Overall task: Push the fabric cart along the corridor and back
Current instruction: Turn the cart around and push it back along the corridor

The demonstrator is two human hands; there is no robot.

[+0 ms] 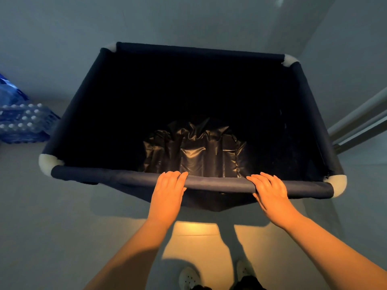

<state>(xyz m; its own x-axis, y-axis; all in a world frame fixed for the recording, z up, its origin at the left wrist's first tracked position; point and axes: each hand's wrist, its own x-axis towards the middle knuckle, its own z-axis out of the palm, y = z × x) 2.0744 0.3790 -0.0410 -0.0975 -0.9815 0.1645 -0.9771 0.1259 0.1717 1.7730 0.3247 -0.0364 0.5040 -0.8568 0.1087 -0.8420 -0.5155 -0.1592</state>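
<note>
Fabric cart (88, 114) fills the middle of the head view, seen from above: a deep bin of dark navy cloth slung on a padded rectangular rim, with pale foam caps showing at all four corners. It stands on a grey floor (52, 216) directly in front of the person, its far edge close to a pale wall (188, 19). Inside, the bin is mostly lost in shadow; a crumpled sheet of shiny black plastic liner (194, 149) lies at the bottom near the near side, and it looks like a bag, though the dim light makes that uncertain.

Both hands rest on the near rim bar. The left hand (167, 191) lies palm down with fingers fairly straight and draped over the bar's top. The right hand (270, 191) sits well apart from it along the same bar, fingers likewise laid over the top and only gently bent; neither visibly wraps beneath the bar.

Shrink-wrapped packs of bottled water (23, 122) sit on the floor just beside the cart's left side. A pale door frame (360, 122) runs diagonally at right. White shoes (189, 277) show at the bottom edge.
</note>
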